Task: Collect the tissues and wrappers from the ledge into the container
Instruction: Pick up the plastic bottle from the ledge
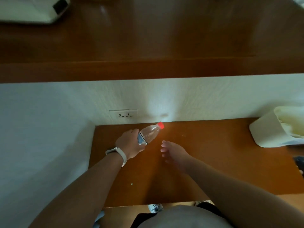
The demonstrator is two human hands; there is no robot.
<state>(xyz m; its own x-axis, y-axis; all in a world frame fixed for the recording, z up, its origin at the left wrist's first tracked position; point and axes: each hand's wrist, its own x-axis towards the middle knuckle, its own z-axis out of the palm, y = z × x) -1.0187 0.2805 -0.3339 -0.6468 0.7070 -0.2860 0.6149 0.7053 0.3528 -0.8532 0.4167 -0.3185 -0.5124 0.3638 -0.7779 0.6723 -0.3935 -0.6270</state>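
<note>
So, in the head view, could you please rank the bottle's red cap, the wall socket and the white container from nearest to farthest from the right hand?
From the right hand, which is open and empty:
1. Red cap, just above it, on the bottle that the left hand holds.
2. Wall socket, up and to the left on the white wall.
3. White container, far right on the desk.

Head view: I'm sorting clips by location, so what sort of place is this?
Probably a hotel or bedroom: a wooden desk against a white wall with a double socket, a wooden ledge above, and a white container. The left hand holds a water bottle.
</note>
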